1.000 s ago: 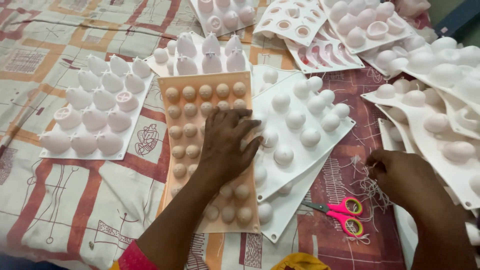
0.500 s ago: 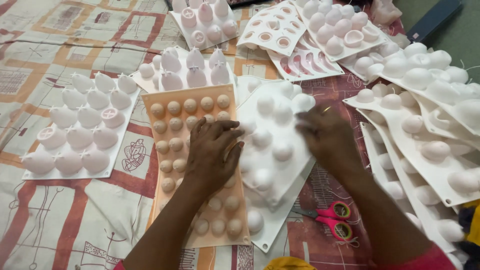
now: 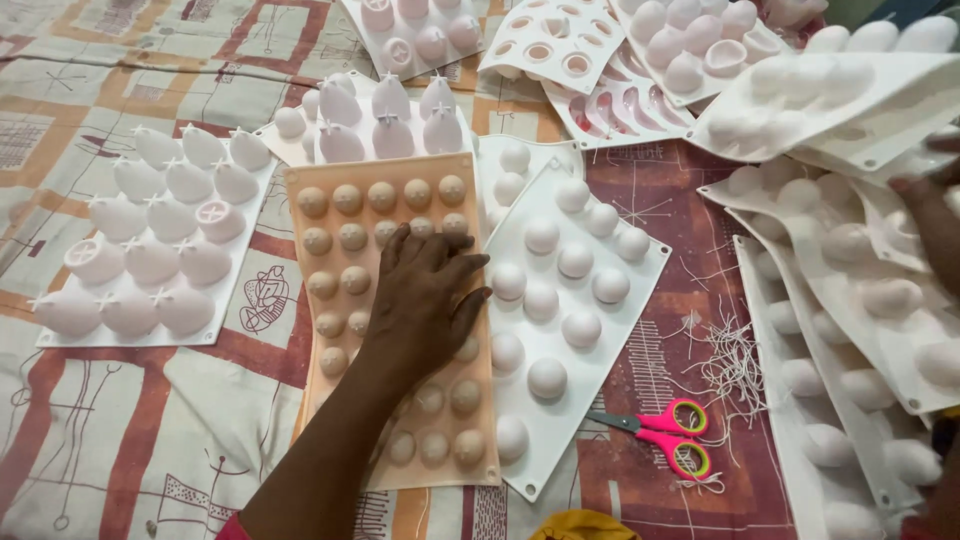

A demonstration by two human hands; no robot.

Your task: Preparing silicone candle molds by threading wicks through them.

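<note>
Head view: the left hand (image 3: 425, 295) lies flat, fingers spread, on the peach mould (image 3: 390, 300). The right hand (image 3: 935, 225), at the frame's right edge, grips a lifted white mould (image 3: 850, 95). Pink scissors (image 3: 665, 435) lie on the cloth (image 3: 130, 420).

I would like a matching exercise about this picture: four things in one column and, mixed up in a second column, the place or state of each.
Things:
1. orange silicone mould
2. pink-handled scissors
3. left hand
4. white mould with pointed domes

Places or states:
a. lying near the loose white threads
b. pressed flat on the orange mould
c. at the far left on the patterned cloth
d. between two white moulds, under a hand

Pairs: 1-d, 2-a, 3-b, 4-c
</note>
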